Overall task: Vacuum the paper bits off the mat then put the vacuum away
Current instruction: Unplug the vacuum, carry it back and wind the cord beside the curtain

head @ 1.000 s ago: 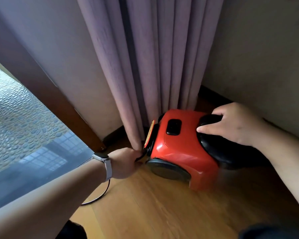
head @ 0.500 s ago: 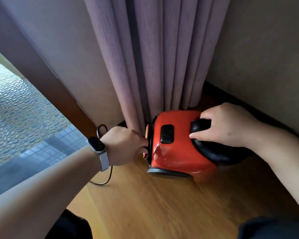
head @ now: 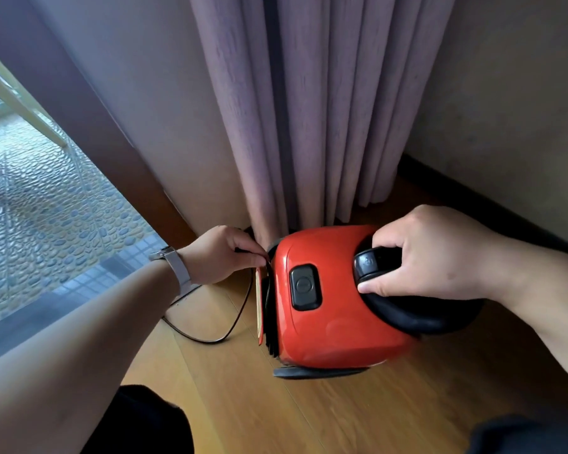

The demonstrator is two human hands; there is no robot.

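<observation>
Head view: red vacuum (head: 328, 306) sits on the wood floor (head: 308, 414) in a corner, just beside the curtain (head: 308, 109). Right hand (head: 439, 253) grips its black handle (head: 416, 312). Left hand (head: 217, 253) pinches the cord (head: 230, 326) at the vacuum's end. No mat or paper bits in view, so judged to be the stowing stage. Slack cord loops on the floor; curtain folds crowd the corner.

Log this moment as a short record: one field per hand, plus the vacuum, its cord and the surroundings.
left hand: pinches the cord at the end of the vacuum; watch on the wrist
right hand: grips the handle
vacuum: red, on the wooden floor, close to the curtain
cord: black, loops loose on the floor beside the vacuum
mat, paper bits: not in view
</observation>
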